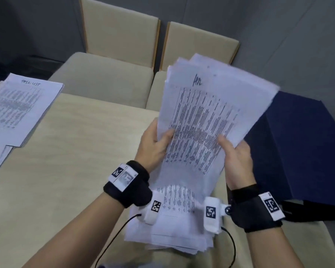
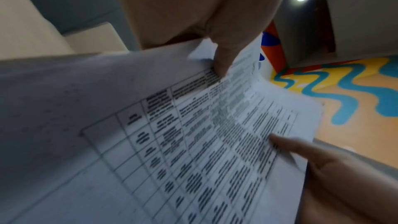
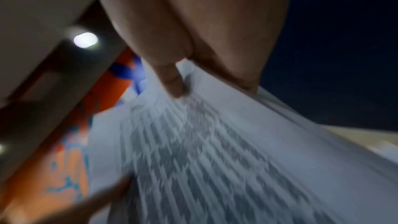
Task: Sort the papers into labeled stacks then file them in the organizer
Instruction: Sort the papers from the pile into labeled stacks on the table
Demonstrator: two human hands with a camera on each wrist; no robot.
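Holding a sheaf of papers (image 1: pixel 211 117) up off the worktop (image 1: pixel 70 161), both hands clamped on its lower edge: left hand (image 1: pixel 155 146) grips the left side, thumb on the printed face, fingers behind; right hand (image 1: pixel 236 159) grips the right side the same way. The left wrist view shows the left thumb (image 2: pixel 224 57) pressing on the table print; the right wrist view shows the same hold but is blurred. Sheets fan out slightly at the top, with a handwritten mark above the printed table on the front sheet. Below the wrists, a loose stack (image 1: pixel 172 229) lies flat near the front edge. To the right, a dark blue organizer (image 1: pixel 298 151) sits on the worktop. Far left, another pile (image 1: pixel 21 107) lies flat, its top sheet hand-labelled. Beyond the worktop, two beige chairs (image 1: pixel 120 35) are pushed in side by side.
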